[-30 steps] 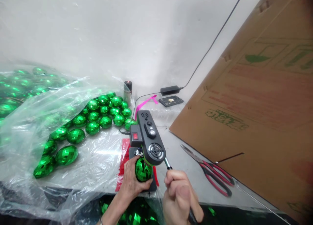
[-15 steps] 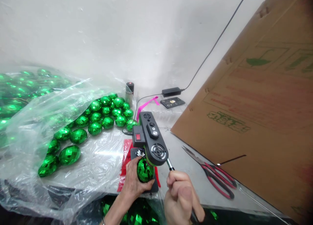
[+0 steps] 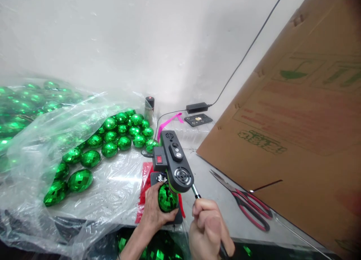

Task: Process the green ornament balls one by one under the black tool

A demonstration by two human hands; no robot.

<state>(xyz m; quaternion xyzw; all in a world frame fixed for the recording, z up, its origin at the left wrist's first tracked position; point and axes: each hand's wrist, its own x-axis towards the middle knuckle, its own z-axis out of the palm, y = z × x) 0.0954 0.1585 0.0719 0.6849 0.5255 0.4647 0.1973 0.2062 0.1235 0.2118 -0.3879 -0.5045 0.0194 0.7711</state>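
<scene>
A shiny green faceted ball (image 3: 168,198) sits under the head of a small black press-like machine (image 3: 177,158). My left hand (image 3: 153,207) curls around that ball from the left, fingers behind it and thumb in front. My right hand (image 3: 210,226) is wrapped round the machine's lever handle (image 3: 196,192), a metal rod with a dark grip, to the right and nearer me. The machine has a red switch on its left side, and its base is partly hidden by my left hand. Red sheet material (image 3: 144,184) lies beneath the base.
Several green ornaments (image 3: 124,142) spill from a clear plastic bag (image 3: 34,169) at left. Red-handled scissors (image 3: 245,201) lie at right beside a leaning cardboard box (image 3: 282,113). Behind stand a dark cylinder (image 3: 149,105), a power adapter (image 3: 197,108) and a black panel (image 3: 198,119). More green ornaments (image 3: 158,248) are below the table edge.
Almost nothing differs. The view has shifted very slightly, while both hands keep the same grip on the ball and the lever.
</scene>
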